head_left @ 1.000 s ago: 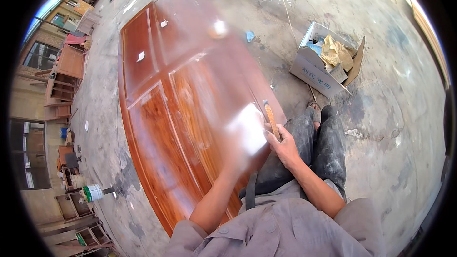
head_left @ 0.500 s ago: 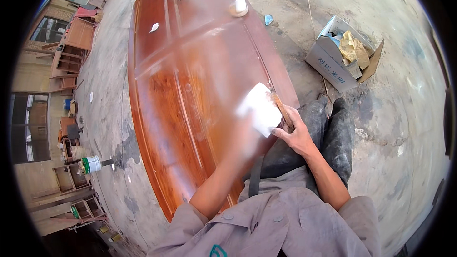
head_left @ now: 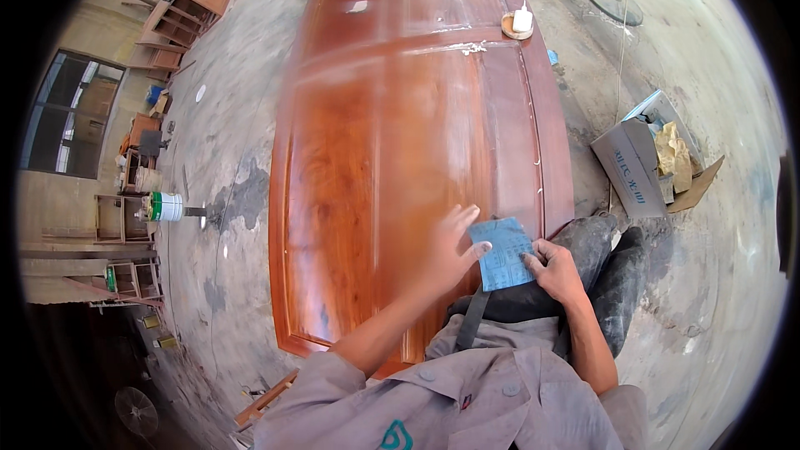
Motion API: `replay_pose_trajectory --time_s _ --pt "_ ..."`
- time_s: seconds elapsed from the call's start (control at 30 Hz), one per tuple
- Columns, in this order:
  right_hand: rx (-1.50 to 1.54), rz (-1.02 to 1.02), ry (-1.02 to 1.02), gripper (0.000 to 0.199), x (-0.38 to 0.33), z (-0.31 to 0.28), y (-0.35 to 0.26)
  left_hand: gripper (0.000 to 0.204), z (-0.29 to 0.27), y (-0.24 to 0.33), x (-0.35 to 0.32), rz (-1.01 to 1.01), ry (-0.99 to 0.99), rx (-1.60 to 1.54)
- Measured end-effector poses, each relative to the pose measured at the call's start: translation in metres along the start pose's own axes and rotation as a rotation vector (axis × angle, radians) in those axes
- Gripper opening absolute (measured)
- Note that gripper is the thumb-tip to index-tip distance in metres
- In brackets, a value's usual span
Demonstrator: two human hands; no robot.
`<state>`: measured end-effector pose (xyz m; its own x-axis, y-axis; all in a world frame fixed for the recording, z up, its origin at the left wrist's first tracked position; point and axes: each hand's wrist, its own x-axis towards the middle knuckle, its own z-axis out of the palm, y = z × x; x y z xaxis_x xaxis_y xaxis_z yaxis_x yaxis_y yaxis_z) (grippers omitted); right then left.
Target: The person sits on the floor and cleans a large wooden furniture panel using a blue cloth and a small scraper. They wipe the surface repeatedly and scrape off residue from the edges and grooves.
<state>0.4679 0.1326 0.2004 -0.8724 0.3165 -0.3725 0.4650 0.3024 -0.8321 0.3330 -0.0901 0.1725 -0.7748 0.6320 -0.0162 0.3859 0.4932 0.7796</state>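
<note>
My right hand [head_left: 557,271] pinches the right edge of a blue, printed square of sandpaper [head_left: 504,262] between thumb and fingers. The sheet lies flat toward me, just above my dark-trousered lap. At its left edge is my left hand [head_left: 460,243], fingers apart and slightly blurred, its thumb over the sheet's corner. Under my left forearm stretches a long reddish-brown wooden door panel [head_left: 329,200] with raised mouldings. Its left part is glossy, while the right border looks dull and pinkish. What lies behind the sheet is hidden.
On the panel's far right stands a white nozzle bottle [head_left: 522,19] in a round tan dish [head_left: 510,31]. White scraps [head_left: 357,7] lie farther left. An open cardboard box [head_left: 631,168] with crumpled paper sits on the floor at right. Wooden furniture [head_left: 179,27] and a paint bucket [head_left: 165,207] line the left.
The sheet has turned from its white face to its blue face. The brown piece at my right hand no longer shows. My view has swung, shifting the panel and box rightward.
</note>
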Motion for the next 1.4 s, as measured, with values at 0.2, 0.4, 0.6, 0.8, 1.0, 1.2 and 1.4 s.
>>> replay_pose_trajectory --time_s 0.2,0.4,0.6,0.8,1.0,1.2,1.4 --pt "0.021 -0.055 -0.24 0.022 0.025 0.038 0.012 0.039 -0.066 -0.028 -0.027 -0.308 -0.229 -0.286" --pt "0.08 -0.297 -0.437 0.025 0.061 0.124 -0.007 0.03 -0.112 -0.028 -0.07 -0.491 -0.107 -0.31" --pt "-0.166 -0.351 -0.522 0.043 0.054 0.247 -0.001 0.01 -0.193 -0.126 -0.171 -0.564 0.26 0.09" --pt "-0.141 -0.577 -0.442 0.03 0.044 0.282 0.01 0.011 -0.227 -0.126 -0.18 -0.743 0.531 -0.337" --pt "1.183 0.474 -0.624 0.069 0.065 0.155 -0.02 0.015 -0.122 -0.096 -0.118 -0.534 0.202 -0.495" --pt "0.8 0.304 -0.48 0.044 0.029 0.059 -0.008 0.016 -0.043 -0.05 -0.064 -0.404 -0.01 -0.534" --pt "0.534 -0.034 -0.352 0.044 -0.002 0.031 -0.016 0.018 -0.038 -0.027 -0.051 -0.128 -0.079 -0.395"
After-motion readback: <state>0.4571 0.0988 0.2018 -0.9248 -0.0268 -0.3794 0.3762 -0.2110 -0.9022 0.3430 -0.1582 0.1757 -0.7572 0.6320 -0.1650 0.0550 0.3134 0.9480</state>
